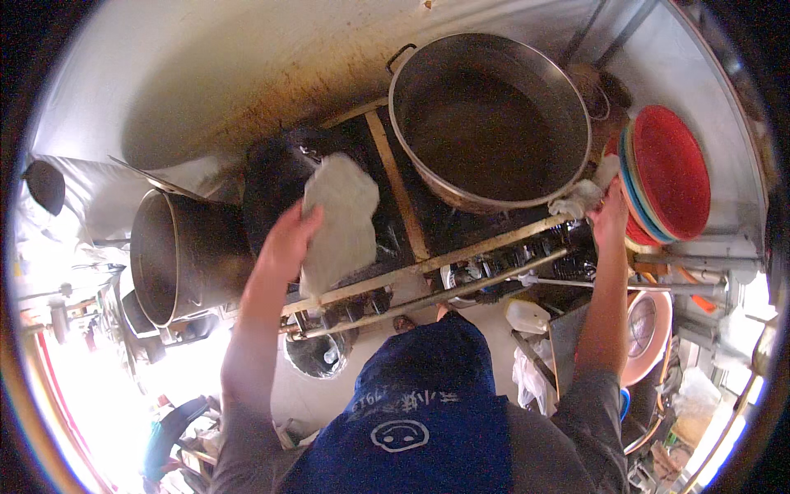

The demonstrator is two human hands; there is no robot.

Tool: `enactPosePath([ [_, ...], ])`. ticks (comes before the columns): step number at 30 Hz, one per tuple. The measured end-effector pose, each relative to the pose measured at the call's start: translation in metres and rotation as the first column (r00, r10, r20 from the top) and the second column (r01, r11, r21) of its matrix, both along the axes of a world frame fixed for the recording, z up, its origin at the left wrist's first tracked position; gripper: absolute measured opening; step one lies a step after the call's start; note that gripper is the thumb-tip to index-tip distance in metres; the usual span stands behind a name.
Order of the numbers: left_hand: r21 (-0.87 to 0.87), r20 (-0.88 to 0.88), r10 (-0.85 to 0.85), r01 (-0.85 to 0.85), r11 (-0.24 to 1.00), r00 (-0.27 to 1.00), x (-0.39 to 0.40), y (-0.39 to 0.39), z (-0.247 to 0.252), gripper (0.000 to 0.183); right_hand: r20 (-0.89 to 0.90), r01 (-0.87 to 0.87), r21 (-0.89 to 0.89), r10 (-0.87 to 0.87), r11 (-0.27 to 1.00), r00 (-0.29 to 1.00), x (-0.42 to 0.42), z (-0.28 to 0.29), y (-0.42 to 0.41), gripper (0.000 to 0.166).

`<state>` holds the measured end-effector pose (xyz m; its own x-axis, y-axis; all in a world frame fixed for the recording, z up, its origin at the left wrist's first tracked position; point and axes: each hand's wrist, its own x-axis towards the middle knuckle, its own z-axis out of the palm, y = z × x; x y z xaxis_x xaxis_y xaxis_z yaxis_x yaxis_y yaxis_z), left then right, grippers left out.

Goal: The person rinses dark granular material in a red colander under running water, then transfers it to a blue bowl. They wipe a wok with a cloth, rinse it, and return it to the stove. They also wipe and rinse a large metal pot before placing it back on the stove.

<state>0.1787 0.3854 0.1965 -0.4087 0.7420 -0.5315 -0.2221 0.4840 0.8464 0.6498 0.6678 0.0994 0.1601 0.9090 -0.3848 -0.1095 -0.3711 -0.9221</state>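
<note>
My left hand (289, 242) grips the edge of a whitish cloth (340, 222), which hangs spread out over the dark stove (395, 234) and its front rail. The cloth is slightly blurred. At the right, my right hand (610, 213) is closed around a crumpled whitish cloth (577, 199). That bunched cloth lies against the lower right rim of a large, wide metal pot (494, 129), just above the end of the rail. A stack of round basins (671, 176), red on top with blue below, stands close beside my right hand.
A tall metal pot (213, 259) stands left of the stove. Behind is a stained wall (247, 80). Below the rail are a lined bin (318, 355), a white plastic jug (528, 316) and a plastic bag (531, 376). Another person (166, 441) is at lower left.
</note>
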Motion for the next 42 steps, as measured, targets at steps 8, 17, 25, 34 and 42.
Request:
enactPosePath([
  [8,-0.005,-0.593,-0.027,0.029,1.000,0.805,-0.124,0.281,-0.084,0.057,0.005,0.116,0.048,-0.116,0.992,0.993,-0.019,-0.049,0.028,0.036],
  [17,0.059,-0.327,-0.178,0.208,0.976,0.928,-0.084,0.379,-0.110,0.051,-0.339,0.208,0.004,-0.194,0.978,0.921,-0.039,-0.042,0.025,0.036],
  [25,0.122,0.103,-0.082,0.070,0.990,0.991,-0.098,0.389,-0.167,0.039,-0.325,0.263,-0.059,-0.267,0.963,0.907,-0.044,-0.046,0.036,0.043],
  [34,0.052,0.270,0.313,-0.338,0.940,0.911,-0.029,0.325,-0.136,0.036,-0.359,0.221,-0.098,-0.242,0.970,0.902,-0.017,-0.041,0.062,0.038],
  [42,-0.075,0.230,0.480,-0.477,0.876,0.847,-0.019,0.244,-0.158,0.031,-0.388,-0.041,0.067,0.064,0.997,0.919,-0.020,-0.021,0.080,0.048],
])
